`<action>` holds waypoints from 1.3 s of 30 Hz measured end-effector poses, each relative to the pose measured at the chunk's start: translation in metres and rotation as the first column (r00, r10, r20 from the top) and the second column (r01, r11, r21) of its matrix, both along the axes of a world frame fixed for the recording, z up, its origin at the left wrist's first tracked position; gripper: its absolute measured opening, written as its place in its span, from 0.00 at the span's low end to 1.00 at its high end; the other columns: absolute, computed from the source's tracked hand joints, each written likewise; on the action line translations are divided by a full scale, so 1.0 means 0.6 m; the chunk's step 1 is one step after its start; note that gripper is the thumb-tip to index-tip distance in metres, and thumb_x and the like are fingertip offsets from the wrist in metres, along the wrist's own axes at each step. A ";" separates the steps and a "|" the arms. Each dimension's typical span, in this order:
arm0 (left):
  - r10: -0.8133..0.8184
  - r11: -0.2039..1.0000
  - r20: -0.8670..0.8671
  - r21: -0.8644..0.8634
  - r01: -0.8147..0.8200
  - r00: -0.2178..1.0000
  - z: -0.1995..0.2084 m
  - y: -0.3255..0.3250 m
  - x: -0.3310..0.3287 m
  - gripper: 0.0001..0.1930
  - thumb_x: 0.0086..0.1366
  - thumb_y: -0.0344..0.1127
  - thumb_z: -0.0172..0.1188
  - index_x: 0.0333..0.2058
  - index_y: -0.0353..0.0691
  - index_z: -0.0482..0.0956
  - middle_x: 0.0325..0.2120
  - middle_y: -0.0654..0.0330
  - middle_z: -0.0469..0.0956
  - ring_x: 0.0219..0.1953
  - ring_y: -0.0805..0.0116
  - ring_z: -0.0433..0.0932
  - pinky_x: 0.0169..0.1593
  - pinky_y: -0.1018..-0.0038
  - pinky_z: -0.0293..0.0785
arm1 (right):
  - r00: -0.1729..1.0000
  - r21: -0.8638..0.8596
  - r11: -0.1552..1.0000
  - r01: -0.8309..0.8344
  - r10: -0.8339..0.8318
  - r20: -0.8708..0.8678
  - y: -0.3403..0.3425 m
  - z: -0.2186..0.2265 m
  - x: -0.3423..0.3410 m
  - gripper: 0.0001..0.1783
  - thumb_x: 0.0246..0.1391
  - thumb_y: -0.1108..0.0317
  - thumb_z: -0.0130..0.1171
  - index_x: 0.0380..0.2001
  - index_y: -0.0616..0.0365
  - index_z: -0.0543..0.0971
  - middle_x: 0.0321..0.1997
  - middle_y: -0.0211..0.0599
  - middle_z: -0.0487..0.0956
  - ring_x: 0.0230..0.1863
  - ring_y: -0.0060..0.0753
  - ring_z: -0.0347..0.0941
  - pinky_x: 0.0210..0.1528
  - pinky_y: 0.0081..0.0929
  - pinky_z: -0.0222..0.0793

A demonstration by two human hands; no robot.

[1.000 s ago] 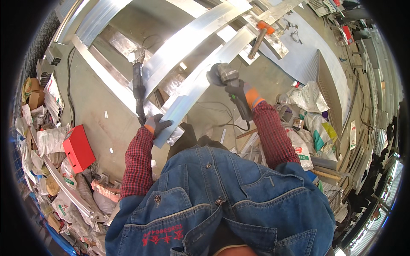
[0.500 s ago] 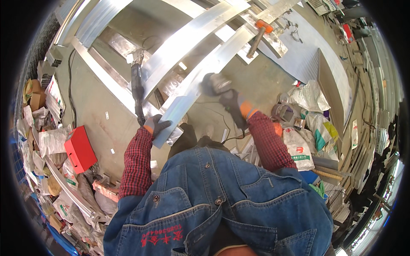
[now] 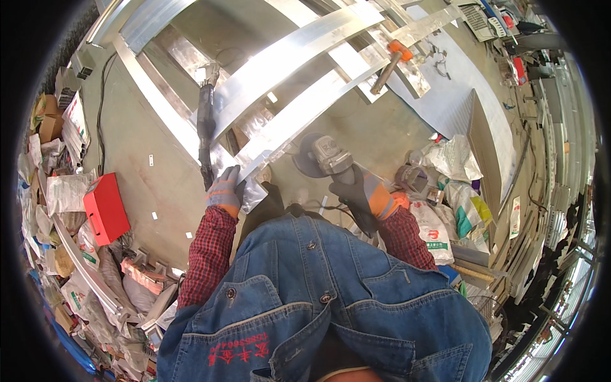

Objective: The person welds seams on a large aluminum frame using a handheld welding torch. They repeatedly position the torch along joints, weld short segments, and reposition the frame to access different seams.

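Floor shows beneath a metal strip; the person's left hand is at its near end, finger grip unclear, while the right hand has fingers wrapped around a grinder.

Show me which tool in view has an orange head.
The hammer, lying on the metal frame toward the upper right. The angle grinder in the right hand has a grey head, and the long black tool near the left hand shows no orange.
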State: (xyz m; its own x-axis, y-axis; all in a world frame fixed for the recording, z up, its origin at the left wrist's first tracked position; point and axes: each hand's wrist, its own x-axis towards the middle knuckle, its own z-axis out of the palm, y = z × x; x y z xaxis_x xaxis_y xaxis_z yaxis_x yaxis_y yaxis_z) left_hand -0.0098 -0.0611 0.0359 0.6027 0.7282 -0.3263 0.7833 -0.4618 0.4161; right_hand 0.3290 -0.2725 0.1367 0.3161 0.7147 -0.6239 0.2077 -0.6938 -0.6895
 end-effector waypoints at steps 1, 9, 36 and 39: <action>-0.025 0.999 -0.028 0.033 0.026 0.999 -0.004 -0.013 0.001 0.31 0.71 0.41 0.66 0.71 0.52 0.73 0.69 0.53 0.76 0.65 0.43 0.78 0.67 0.55 0.77 | 1.000 0.003 1.000 0.008 -0.008 -0.008 0.002 0.002 -0.006 0.41 0.55 0.43 0.69 0.59 0.70 0.78 0.44 0.56 0.86 0.44 0.49 0.86 0.47 0.46 0.79; -0.095 0.994 -0.153 0.041 0.102 0.984 -0.024 -0.078 0.008 0.37 0.69 0.38 0.62 0.77 0.57 0.66 0.75 0.48 0.67 0.75 0.43 0.67 0.76 0.45 0.62 | 0.987 -0.011 0.988 0.154 -0.154 -0.045 -0.004 0.011 0.034 0.37 0.56 0.47 0.71 0.55 0.71 0.77 0.38 0.46 0.85 0.35 0.36 0.83 0.38 0.37 0.79; -0.096 0.989 -0.127 0.095 0.109 0.987 -0.059 -0.108 -0.002 0.40 0.71 0.46 0.66 0.79 0.64 0.62 0.78 0.48 0.61 0.77 0.45 0.63 0.75 0.39 0.57 | 0.985 -0.251 0.953 -0.171 0.168 -0.037 0.089 -0.005 0.021 0.46 0.57 0.38 0.71 0.58 0.74 0.77 0.35 0.47 0.87 0.33 0.38 0.84 0.37 0.36 0.79; -0.091 0.991 -0.133 0.082 0.102 0.987 -0.060 -0.106 -0.003 0.40 0.71 0.45 0.65 0.79 0.65 0.61 0.78 0.49 0.61 0.77 0.45 0.62 0.76 0.39 0.57 | 0.953 -0.284 0.910 -0.302 0.287 -0.093 0.096 -0.008 -0.024 0.51 0.55 0.36 0.71 0.62 0.77 0.75 0.38 0.53 0.87 0.36 0.44 0.86 0.40 0.39 0.80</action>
